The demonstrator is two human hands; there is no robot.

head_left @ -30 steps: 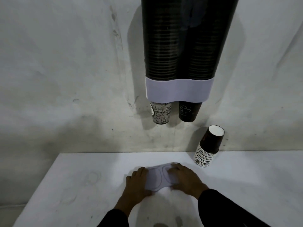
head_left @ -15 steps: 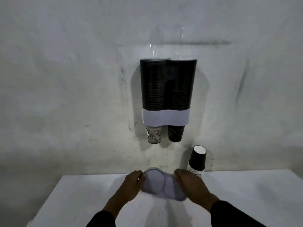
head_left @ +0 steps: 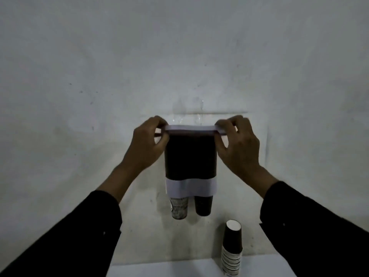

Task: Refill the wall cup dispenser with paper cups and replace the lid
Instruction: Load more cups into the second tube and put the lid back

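**Lid at the top of the dispenser, refill apparently done**

The white lid [head_left: 191, 128] lies level across the top of the wall cup dispenser [head_left: 190, 156], which hangs on the pale wall [head_left: 79, 76] straight ahead. Whether it is already seated or only resting on the rim cannot be told from this angle. The left hand [head_left: 146, 144] pinches the lid's left end between thumb and fingertips; the right hand [head_left: 237, 144] pinches the right end the same way, its fingers curled over the edge.

Judging by how things lie, the task is near its end. The two dark tubes look full for their whole visible length, so the filling seems done. What remains is to press the lid home and let go.

As to contents, the dispenser's twin tubes hold stacked paper cups, seen only as a dark mass through the walls. A white band [head_left: 191, 186] wraps the lower end. Below it two cups poke out: a patterned cup [head_left: 179, 208] on the left and a plain black cup [head_left: 203, 205] on the right.

Lower right, a spare stack of cups [head_left: 232, 248] stands on the white desk [head_left: 159, 270], leaning a little, well apart from the dispenser. Its topmost cup shows a white disc, either its inside or its base. These leftovers appear not to be needed.
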